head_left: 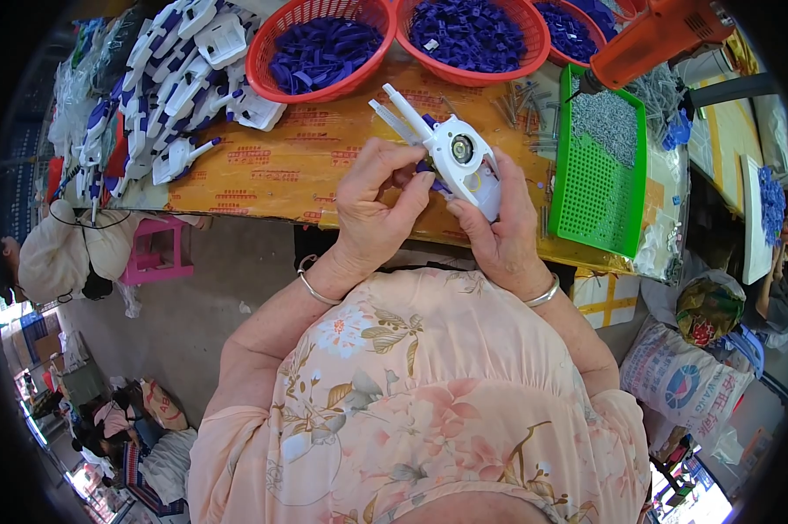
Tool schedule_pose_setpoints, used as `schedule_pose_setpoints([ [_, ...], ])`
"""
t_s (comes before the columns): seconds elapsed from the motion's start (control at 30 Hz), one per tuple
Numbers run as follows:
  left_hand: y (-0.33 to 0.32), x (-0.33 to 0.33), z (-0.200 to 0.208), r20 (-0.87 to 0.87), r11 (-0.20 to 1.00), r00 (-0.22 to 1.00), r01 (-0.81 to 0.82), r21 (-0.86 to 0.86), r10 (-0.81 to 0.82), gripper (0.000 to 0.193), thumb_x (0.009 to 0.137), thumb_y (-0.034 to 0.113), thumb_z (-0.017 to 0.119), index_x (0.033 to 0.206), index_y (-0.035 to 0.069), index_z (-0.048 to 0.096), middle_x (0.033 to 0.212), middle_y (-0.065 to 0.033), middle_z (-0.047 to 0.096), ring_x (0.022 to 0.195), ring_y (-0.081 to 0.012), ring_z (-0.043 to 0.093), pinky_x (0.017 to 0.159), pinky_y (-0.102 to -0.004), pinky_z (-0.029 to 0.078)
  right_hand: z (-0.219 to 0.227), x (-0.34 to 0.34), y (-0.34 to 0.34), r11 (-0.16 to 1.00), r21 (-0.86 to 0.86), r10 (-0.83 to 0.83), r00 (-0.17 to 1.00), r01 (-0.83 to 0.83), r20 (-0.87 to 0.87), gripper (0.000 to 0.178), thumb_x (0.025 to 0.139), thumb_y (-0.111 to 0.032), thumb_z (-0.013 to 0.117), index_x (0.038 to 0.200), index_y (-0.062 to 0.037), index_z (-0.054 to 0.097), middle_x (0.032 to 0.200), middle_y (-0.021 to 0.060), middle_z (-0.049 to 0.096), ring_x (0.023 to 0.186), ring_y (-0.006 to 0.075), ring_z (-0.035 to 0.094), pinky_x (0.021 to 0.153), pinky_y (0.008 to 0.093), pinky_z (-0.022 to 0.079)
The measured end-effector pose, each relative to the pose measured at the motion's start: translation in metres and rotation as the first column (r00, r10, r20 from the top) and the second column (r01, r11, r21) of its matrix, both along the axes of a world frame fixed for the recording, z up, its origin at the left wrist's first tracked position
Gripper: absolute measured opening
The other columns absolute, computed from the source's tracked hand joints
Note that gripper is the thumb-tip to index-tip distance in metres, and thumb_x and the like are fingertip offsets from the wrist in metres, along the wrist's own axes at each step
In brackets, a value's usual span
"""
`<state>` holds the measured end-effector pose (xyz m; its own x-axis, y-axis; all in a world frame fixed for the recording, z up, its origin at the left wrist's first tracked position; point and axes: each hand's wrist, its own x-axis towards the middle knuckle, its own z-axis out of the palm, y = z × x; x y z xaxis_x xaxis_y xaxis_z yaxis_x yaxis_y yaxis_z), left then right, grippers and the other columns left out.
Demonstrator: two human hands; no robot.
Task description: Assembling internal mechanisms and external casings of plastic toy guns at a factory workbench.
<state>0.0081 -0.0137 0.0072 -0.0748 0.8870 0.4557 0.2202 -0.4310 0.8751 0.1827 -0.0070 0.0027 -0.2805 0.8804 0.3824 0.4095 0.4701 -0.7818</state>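
Note:
A white plastic housing (466,147) with a round dark metal part set into it is held up over the table's front part. Two long white prongs stick out from its upper left end. My right hand (509,223) grips the housing's lower right side, thumb in front. On its left side my left hand (381,188) has thumb and fingers closed at a small dark blue plastic piece (425,166), which touches the housing; the fingers partly hide it. Several similar white and blue housings (171,87) lie heaped at the table's left.
Red baskets of blue plastic pieces (324,54) stand along the back. A green tray (597,205) with small metal parts (605,127) lies at right, under an orange power driver (660,39). Loose screws (523,103) lie beside it. A person (75,249) sits at far left near a pink stool (156,253).

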Motion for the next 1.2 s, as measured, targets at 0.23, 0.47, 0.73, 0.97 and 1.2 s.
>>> schedule_pose_setpoints([
  [0.23, -0.003, 0.002, 0.000, 0.075, 0.989, 0.996, -0.040, -0.142, 0.052, 0.023, 0.076, -0.006, 0.065, 0.097, 0.001, 0.063, 0.084, -0.0019, 0.053, 0.066, -0.0052, 0.049, 0.055, -0.0173, 0.039, 0.000, -0.001, 0.000, 1.000, -0.015, -0.008, 1.000, 0.008, -0.012, 0.064, 0.079, -0.019, 0.070, 0.125, 0.0093, 0.036, 0.108, 0.0246, 0.051, 0.096, 0.0372, 0.053, 0.083, 0.0396, 0.045],
  [0.47, -0.002, 0.000, -0.006, 0.036, 0.997, 0.999, -0.029, -0.072, 0.031, 0.024, 0.078, -0.008, 0.063, 0.100, 0.001, 0.064, 0.090, -0.0018, 0.055, 0.062, -0.0003, 0.046, 0.050, -0.0136, 0.034, -0.001, 0.000, 0.001, 1.000, -0.019, -0.008, 1.000, 0.008, 0.005, 0.063, 0.079, -0.018, 0.070, 0.126, 0.0086, 0.037, 0.109, 0.0242, 0.051, 0.097, 0.0370, 0.053, 0.084, 0.0394, 0.044],
  [0.73, -0.001, 0.000, -0.009, 0.026, 0.998, 0.999, -0.024, -0.057, 0.026, 0.023, 0.078, -0.007, 0.064, 0.099, 0.002, 0.065, 0.090, -0.0017, 0.056, 0.062, -0.0004, 0.046, 0.049, -0.0139, 0.034, 0.000, -0.001, 0.001, 0.999, -0.044, -0.017, 1.000, 0.017, 0.001, 0.063, 0.078, -0.017, 0.071, 0.125, 0.0073, 0.038, 0.108, 0.0237, 0.051, 0.097, 0.0363, 0.053, 0.084, 0.0392, 0.044],
  [0.97, 0.000, -0.002, -0.010, -0.011, 0.999, 1.000, -0.024, -0.048, 0.024, 0.022, 0.079, -0.006, 0.064, 0.099, 0.002, 0.065, 0.087, -0.0014, 0.056, 0.061, -0.0006, 0.045, 0.048, -0.0142, 0.033, -0.002, -0.001, 0.001, 0.999, -0.031, -0.015, 1.000, 0.015, 0.008, 0.062, 0.078, -0.017, 0.071, 0.124, 0.0082, 0.038, 0.108, 0.0243, 0.051, 0.096, 0.0369, 0.052, 0.083, 0.0397, 0.045],
  [1.2, 0.000, -0.003, -0.012, -0.027, 0.999, 0.999, -0.021, -0.033, 0.021, 0.022, 0.078, -0.007, 0.064, 0.099, 0.002, 0.065, 0.086, -0.0014, 0.055, 0.061, -0.0009, 0.045, 0.049, -0.0142, 0.033, -0.002, -0.001, 0.002, 1.000, -0.010, -0.010, 1.000, 0.010, 0.022, 0.062, 0.078, -0.017, 0.071, 0.123, 0.0090, 0.038, 0.107, 0.0243, 0.051, 0.095, 0.0369, 0.052, 0.082, 0.0399, 0.045],
])
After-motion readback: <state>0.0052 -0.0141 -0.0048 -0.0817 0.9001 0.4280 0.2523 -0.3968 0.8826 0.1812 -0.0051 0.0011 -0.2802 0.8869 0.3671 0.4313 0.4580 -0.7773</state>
